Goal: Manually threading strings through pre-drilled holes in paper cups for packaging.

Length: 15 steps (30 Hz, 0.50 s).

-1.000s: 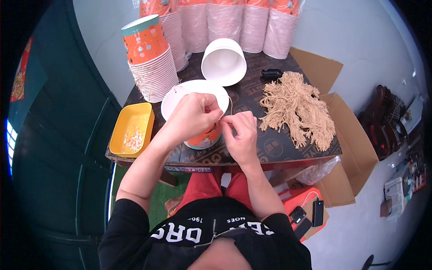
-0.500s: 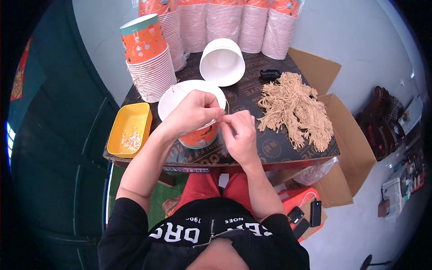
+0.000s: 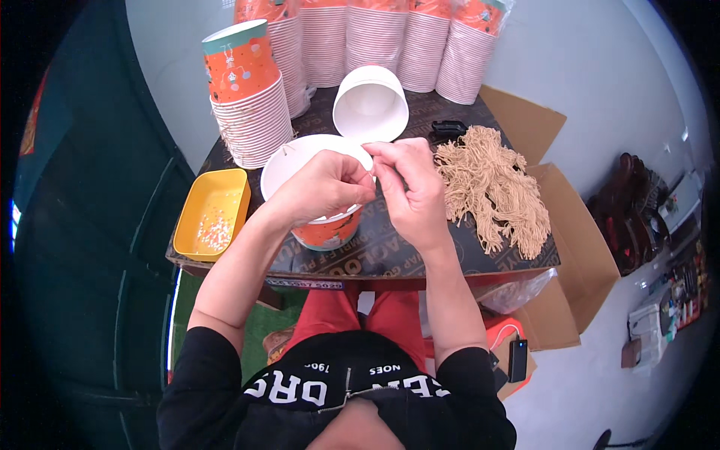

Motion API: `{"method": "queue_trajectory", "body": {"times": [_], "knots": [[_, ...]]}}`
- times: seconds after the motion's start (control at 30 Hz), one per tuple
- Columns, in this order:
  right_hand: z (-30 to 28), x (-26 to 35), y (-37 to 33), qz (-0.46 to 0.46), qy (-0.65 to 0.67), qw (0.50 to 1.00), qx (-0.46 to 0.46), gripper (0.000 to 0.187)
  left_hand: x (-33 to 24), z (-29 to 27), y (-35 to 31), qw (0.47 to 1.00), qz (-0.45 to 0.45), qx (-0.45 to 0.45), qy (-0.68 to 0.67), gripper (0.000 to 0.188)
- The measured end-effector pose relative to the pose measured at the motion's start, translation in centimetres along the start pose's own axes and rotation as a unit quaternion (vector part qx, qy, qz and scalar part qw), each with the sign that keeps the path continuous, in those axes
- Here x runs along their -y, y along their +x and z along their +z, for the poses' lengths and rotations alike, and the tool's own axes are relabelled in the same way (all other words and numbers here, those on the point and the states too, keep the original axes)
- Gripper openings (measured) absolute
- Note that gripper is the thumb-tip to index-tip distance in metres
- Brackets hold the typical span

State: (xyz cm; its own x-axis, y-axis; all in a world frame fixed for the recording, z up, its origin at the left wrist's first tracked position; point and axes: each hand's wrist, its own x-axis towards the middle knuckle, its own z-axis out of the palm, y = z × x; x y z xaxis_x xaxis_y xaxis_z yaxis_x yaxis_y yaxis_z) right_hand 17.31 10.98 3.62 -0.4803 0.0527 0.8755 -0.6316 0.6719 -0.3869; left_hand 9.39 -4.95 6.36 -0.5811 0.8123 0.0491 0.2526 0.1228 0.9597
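Observation:
An orange paper bucket [image 3: 328, 233] with a white inside stands upright near the table's front edge. A short bit of tan cord [image 3: 289, 148] shows at its far left rim. My left hand [image 3: 326, 187] is closed in a pinch over the bucket's right rim, hiding part of the opening. Just right of it, my right hand [image 3: 411, 187] pinches with thumb and forefinger at the same rim. Between the fingertips there is a thin cord, of which very little shows now.
A yellow tray [image 3: 191, 196] with small pale pieces sits at left. Behind it rises a stack of paper buckets [image 3: 251, 124]; wrapped stacks [image 3: 373, 41] line the back. A white-lined bucket [image 3: 370, 105] lies tipped. Tan cords [image 3: 495, 187] and a black object [image 3: 448, 129] lie right, beside a cardboard box [image 3: 577, 247].
My right hand has moved up and slightly right, its fingertips now higher by the rim. My left hand stays pinched in nearly the same place. The cord loop seen between them earlier no longer shows clearly.

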Motion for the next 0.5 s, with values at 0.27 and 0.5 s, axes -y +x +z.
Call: {"method": "queue_trajectory", "body": {"times": [0.27, 0.5], "knots": [[0.7, -0.7, 0.8, -0.016, -0.005, 1.0, -0.011, 0.027, 0.6, -0.4, 0.1, 0.998, 0.022, 0.024, -0.051, 0.005], [-0.1, -0.4, -3.3, 0.11, 0.026, 0.994, 0.003, 0.006, 0.7, -0.8, -0.1, 0.995, 0.02, 0.03, -0.094, 0.006]]}}
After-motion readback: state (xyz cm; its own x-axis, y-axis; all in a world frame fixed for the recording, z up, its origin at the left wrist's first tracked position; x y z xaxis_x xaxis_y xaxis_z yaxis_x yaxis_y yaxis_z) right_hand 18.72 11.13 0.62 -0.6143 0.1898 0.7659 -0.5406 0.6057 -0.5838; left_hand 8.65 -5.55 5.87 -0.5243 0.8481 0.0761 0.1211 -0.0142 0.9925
